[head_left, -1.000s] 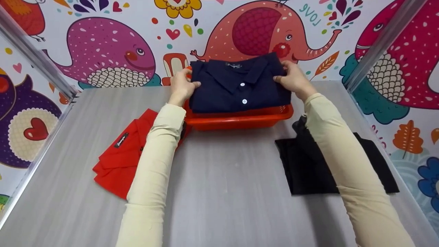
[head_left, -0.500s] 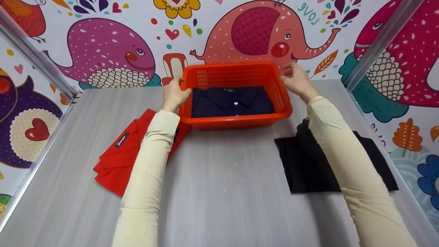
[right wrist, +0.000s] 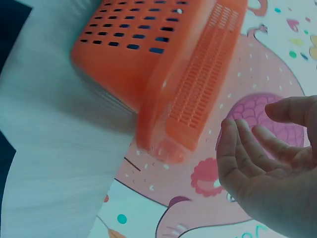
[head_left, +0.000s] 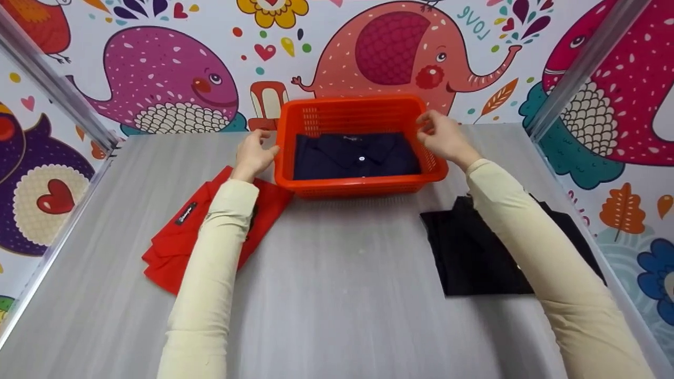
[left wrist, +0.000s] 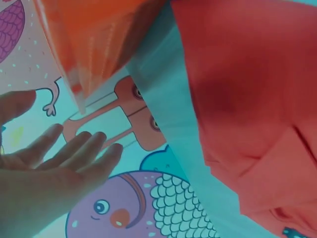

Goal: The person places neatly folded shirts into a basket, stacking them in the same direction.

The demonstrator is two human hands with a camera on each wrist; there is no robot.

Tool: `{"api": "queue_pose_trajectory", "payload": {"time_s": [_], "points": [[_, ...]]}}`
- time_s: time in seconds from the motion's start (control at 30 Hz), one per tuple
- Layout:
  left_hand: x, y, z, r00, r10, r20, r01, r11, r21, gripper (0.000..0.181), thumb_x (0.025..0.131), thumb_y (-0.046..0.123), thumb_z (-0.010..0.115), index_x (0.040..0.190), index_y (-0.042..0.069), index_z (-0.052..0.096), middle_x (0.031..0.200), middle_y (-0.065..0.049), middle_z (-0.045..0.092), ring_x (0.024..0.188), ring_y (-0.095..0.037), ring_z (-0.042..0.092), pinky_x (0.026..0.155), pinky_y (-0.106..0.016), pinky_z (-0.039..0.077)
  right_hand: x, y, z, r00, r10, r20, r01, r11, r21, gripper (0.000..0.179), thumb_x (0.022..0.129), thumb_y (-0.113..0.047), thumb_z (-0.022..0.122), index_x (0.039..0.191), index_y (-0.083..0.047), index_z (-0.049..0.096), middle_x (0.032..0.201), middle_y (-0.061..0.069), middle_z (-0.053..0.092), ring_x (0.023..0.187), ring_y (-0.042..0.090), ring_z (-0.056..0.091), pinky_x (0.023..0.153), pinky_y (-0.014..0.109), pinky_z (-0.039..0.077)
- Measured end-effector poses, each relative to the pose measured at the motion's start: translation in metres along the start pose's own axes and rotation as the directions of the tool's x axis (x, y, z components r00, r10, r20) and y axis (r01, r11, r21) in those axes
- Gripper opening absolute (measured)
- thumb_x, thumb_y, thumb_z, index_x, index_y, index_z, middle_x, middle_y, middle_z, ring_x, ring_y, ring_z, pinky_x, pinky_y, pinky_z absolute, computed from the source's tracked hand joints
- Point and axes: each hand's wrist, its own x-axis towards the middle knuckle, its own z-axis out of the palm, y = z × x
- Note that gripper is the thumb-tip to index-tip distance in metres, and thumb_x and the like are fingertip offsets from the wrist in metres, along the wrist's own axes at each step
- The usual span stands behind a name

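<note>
A folded navy polo shirt [head_left: 337, 158] lies inside the orange basket [head_left: 358, 183], its collar toward the back and a white button showing. My left hand [head_left: 254, 157] is just left of the basket's left rim, fingers loosely bent and holding nothing. In the left wrist view that hand [left wrist: 59, 173] appears with fingers spread apart from the basket's corner [left wrist: 94, 44]. Over the basket's right rim hovers my right hand [head_left: 445, 138], relaxed and without anything in it. The right wrist view shows the same hand [right wrist: 267, 158] with a gap between thumb and fingers, beside the basket [right wrist: 119, 59].
A folded red polo shirt [head_left: 179, 242] lies on the grey table [head_left: 337, 295] at the left, partly under my left forearm in view. At the right is a folded black garment [head_left: 474, 258], partly hidden by my right sleeve. A patterned wall [head_left: 174, 79] stands behind the basket.
The navy polo shirt has gone down from both hands into the basket. Since then my left hand has drawn away leftward and toward me, and my right hand has lowered slightly.
</note>
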Motion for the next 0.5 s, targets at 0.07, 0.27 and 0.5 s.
{"api": "queue_pose_trajectory", "payload": {"time_s": [0.07, 0.27, 0.5], "points": [[-0.003, -0.005, -0.004, 1.0, 0.0, 0.012, 0.0, 1.0, -0.003, 0.043, 0.096, 0.016, 0.057, 0.133, -0.005, 0.049, 0.134, -0.027, 0.048, 0.123, -0.038, 0.045, 0.102, -0.047, 0.038, -0.003, -0.002, 0.004, 0.999, -0.029, 0.022, 0.029, 0.999, -0.013, 0.03, 0.094, -0.003, 0.049, 0.122, 0.008, 0.049, 0.114, 0.025, 0.056, 0.104, 0.038, 0.054, 0.093, 0.049, 0.045], [-0.014, -0.018, -0.014, 0.999, 0.017, 0.039, -0.018, 0.999, 0.037, 0.045, 0.095, 0.016, 0.056, 0.133, -0.007, 0.048, 0.133, -0.029, 0.048, 0.123, -0.041, 0.044, 0.102, -0.048, 0.037, -0.014, -0.01, 0.014, 0.992, -0.099, 0.077, 0.101, 0.995, -0.027, 0.029, 0.094, -0.004, 0.052, 0.121, 0.006, 0.052, 0.111, 0.022, 0.059, 0.1, 0.035, 0.056, 0.091, 0.048, 0.045], [-0.033, -0.037, -0.021, 0.997, 0.011, 0.073, -0.017, 0.997, 0.07, 0.046, 0.096, 0.014, 0.054, 0.135, -0.009, 0.044, 0.136, -0.031, 0.044, 0.121, -0.043, 0.044, 0.103, -0.049, 0.037, -0.027, -0.013, 0.029, 0.976, -0.197, 0.094, 0.199, 0.98, -0.008, 0.024, 0.093, 0.0, 0.052, 0.115, 0.007, 0.056, 0.103, 0.02, 0.062, 0.09, 0.031, 0.059, 0.084, 0.044, 0.049]]}}
